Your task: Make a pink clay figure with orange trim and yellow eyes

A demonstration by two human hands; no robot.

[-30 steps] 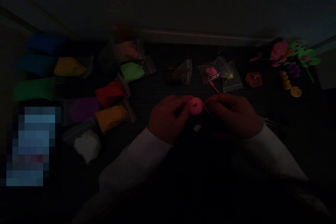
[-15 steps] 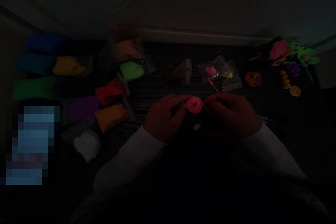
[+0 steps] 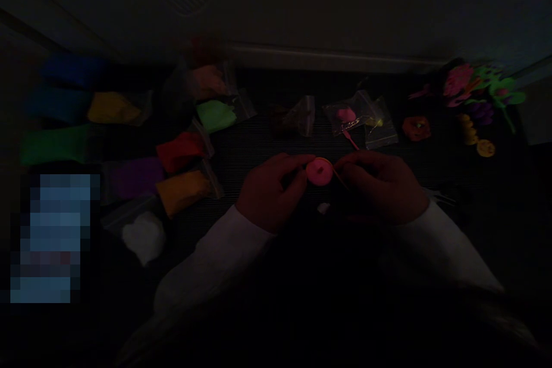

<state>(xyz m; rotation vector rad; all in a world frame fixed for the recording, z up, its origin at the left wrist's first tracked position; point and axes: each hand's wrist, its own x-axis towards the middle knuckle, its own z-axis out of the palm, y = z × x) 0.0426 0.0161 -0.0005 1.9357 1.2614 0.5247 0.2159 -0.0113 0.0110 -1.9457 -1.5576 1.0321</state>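
Observation:
A round pink clay disc [image 3: 319,173] with a small dark mark at its middle lies between my hands. A thin orange clay strip [image 3: 341,179] curves along its upper edge, and one end trails off to the right. My left hand [image 3: 271,190] is closed, thumb and fingertips against the disc's left edge. On the other side my right hand [image 3: 379,187] pinches the orange strip close to the disc. A small pale scrap [image 3: 323,207] rests just below the disc. The scene is very dark, so fine detail at the fingertips is hard to see.
Bags of clay spread across the left, among them red [image 3: 180,151], orange [image 3: 183,192] and white [image 3: 144,237]. Ahead lie a bag with pink clay [image 3: 346,115] and a pink tool [image 3: 351,140]. Coloured clay shapes [image 3: 457,80] stand at the far right. A wall rises behind.
Almost nothing differs. Both hands keep their hold on the disc and strip, and the picture is slightly darker.

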